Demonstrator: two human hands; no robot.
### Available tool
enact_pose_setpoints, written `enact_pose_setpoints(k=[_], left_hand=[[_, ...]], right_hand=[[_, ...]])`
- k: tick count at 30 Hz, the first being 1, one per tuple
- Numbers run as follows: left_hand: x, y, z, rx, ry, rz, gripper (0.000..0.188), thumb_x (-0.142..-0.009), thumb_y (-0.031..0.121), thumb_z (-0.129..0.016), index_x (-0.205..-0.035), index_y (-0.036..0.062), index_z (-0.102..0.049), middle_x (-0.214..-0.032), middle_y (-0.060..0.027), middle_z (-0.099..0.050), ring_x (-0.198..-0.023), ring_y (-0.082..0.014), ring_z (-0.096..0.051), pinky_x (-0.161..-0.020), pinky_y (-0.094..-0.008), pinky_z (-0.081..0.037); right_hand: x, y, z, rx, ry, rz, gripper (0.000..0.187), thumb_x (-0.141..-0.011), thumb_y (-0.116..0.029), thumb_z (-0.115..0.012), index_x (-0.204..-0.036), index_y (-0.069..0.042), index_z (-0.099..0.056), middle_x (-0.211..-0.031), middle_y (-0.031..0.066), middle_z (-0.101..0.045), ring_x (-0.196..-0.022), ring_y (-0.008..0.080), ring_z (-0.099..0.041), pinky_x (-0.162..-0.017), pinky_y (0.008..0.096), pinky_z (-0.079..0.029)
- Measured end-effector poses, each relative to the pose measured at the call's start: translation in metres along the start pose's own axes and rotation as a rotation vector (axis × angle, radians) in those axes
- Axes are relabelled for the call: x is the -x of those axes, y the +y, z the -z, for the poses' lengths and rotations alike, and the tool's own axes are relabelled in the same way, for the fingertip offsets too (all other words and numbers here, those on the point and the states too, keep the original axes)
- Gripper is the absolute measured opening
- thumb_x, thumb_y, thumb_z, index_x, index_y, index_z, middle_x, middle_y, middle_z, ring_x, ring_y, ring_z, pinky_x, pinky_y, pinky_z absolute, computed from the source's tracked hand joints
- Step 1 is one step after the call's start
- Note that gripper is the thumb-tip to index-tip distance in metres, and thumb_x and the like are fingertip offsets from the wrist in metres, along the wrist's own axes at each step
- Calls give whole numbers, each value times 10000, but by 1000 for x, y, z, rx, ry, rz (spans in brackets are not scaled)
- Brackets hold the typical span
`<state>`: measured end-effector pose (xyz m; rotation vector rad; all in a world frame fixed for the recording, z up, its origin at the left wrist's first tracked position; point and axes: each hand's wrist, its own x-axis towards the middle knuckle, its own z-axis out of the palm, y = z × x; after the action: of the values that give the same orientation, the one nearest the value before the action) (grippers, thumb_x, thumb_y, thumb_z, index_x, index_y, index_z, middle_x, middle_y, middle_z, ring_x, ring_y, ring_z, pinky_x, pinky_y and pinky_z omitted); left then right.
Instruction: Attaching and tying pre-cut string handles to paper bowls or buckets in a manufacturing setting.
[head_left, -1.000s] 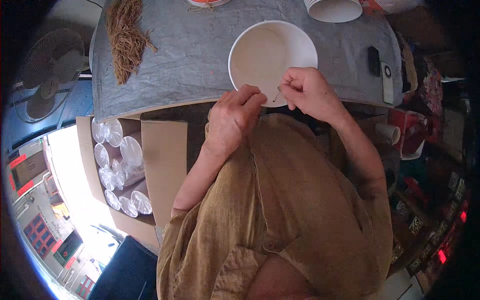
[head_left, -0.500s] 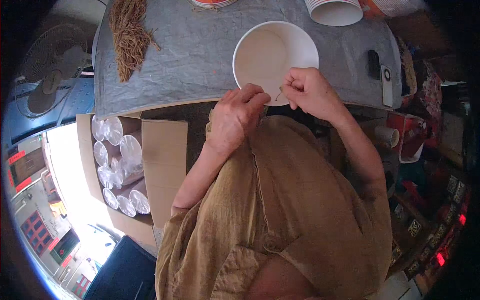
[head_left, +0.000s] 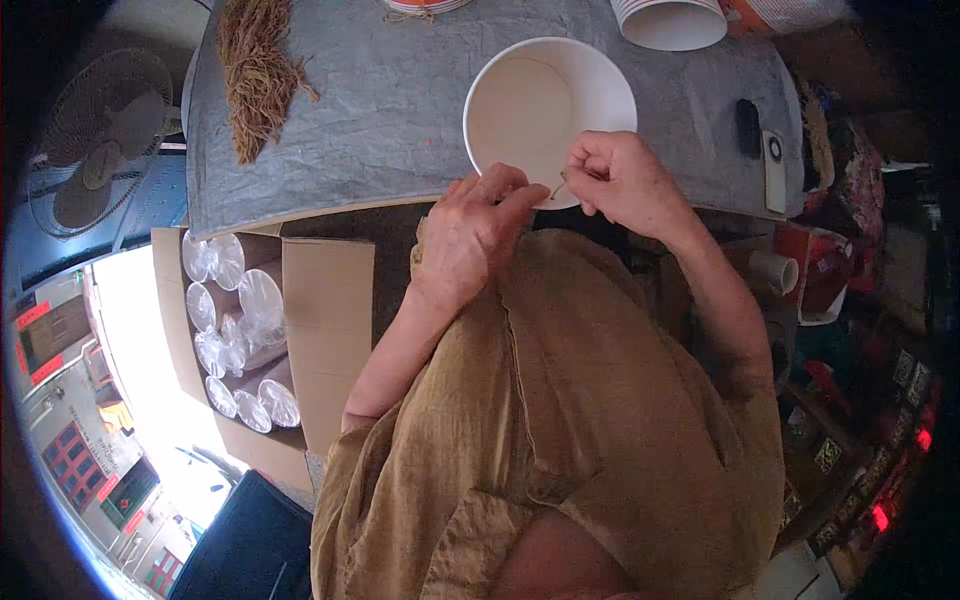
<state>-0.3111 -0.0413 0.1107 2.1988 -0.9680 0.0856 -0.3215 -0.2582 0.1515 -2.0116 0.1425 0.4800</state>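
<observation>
A large white paper bucket (head_left: 601, 88) lies tilted at the table's near edge, its open mouth toward me. My left hand (head_left: 463, 230) is closed at the bucket's near left rim, fingers bent over the edge, with its thumb side pointing to the right. Close by on the right, my right hand (head_left: 622, 183) pinches a short, thin piece of brown twine (head_left: 558, 188) in front of the near rim. The twine's left end comes near the left hand's fingertip. What lies under the left palm is hidden.
A bundle of brown twine (head_left: 258, 85) rests on the grey-covered table (head_left: 380, 130). Striped paper buckets (head_left: 672, 22) stand at the far right, near a black object (head_left: 747, 128) and a pale device (head_left: 773, 172). Below left, a cardboard box (head_left: 328, 340) holds plastic-wrapped stacks. A fan (head_left: 105, 140) is beyond.
The bucket's rim and my right hand have shifted very slightly up in the picture. Left finger and twine are a little closer together. Both hands keep nearly the same pose.
</observation>
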Motion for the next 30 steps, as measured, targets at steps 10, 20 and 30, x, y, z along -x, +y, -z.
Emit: enact_pose_setpoints(k=[10, 20, 30], left_hand=[[1, 0, 1, -4, -3, -3, 171, -856, 124, -671, -1019, 143, -719, -982, -18, -643, -886, -233, -665, -769, -378, -534], [0, 1, 3, -9, -17, -12, 212, -849, 116, -672, -1051, 158, -718, -977, -19, -632, -885, -225, -660, -775, -385, -535], [-2, 1, 3, 9, -2, 13, 228, -832, 102, -727, -1056, 139, -698, -1020, -43, -661, -882, -278, -673, -773, -398, -544]], right_hand=[[1, -1, 0, 14, -11, 13, 102, -879, -45, -628, -821, 22, -579, -647, 57, -646, -559, 106, -618, -526, 299, -485], [0, 0, -2, 40, -38, 7, 88, -921, -51, -598, -850, -29, -551, -642, -16, -600, -537, 41, -534, -443, 220, -386], [-2, 6, -5, 72, -22, 62, 109, -939, -55, -586, -838, -25, -556, -620, -21, -584, -532, 41, -515, -451, 232, -380]])
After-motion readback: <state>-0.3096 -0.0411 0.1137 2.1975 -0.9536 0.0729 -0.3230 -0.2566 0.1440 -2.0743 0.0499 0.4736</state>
